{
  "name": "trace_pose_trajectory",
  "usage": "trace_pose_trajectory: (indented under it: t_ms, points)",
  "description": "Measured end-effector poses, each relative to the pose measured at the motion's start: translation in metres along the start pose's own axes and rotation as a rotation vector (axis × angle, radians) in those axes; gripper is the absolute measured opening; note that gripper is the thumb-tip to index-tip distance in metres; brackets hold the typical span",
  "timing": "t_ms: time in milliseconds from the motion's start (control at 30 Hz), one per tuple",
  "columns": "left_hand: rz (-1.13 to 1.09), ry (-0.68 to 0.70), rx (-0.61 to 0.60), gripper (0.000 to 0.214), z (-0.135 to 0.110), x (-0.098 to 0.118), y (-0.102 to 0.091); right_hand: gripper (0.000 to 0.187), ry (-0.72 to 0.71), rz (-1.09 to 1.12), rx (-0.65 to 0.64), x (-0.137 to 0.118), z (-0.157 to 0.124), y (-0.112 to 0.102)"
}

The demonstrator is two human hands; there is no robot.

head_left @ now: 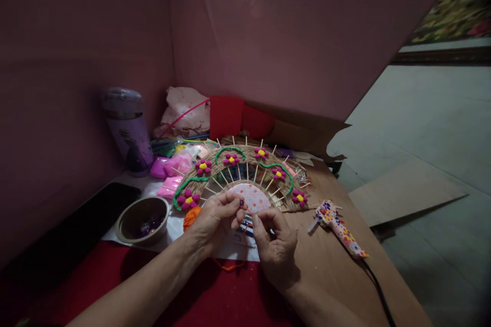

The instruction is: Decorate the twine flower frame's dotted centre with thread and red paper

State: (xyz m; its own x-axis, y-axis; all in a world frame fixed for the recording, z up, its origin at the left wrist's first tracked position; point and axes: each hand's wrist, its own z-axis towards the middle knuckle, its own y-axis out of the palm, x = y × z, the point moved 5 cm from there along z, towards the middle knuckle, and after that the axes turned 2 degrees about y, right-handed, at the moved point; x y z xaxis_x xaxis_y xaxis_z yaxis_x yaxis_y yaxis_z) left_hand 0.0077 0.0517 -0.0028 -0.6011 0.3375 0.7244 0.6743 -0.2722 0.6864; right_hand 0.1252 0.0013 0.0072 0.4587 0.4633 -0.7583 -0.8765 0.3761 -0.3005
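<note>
Between the thumb and fingertips of my left hand (217, 217) is a small dark purple bead (242, 204). My right hand (276, 245) pinches an orange yarn (230, 268) close to the bead; whether the yarn passes through the bead I cannot tell. An orange yarn ball (191, 218) lies beside my left wrist. Just beyond both hands rests a half-round woven twine fan (249, 152) with thin sticks, magenta clay flowers and green wavy strips. To the left, a bowl (123, 232) contains purple beads (150, 226).
A flower-patterned glue gun (342, 231) with a black cord lies at right on the brown board (368, 291). A purple tumbler (130, 135) stands at back left, near pink packets (172, 166). A dark flat object (95, 214) lies left of the bowl. Pink walls (268, 36) enclose the back.
</note>
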Motion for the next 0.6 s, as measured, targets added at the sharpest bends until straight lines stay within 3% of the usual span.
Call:
trace_pose_trajectory:
  t_ms: [600]
  points:
    - [-0.027,0.003,-0.011,0.011,0.0006,0.0006,-0.0009,0.012,0.004,0.009,-0.031,0.0002,0.0000,0.0022]
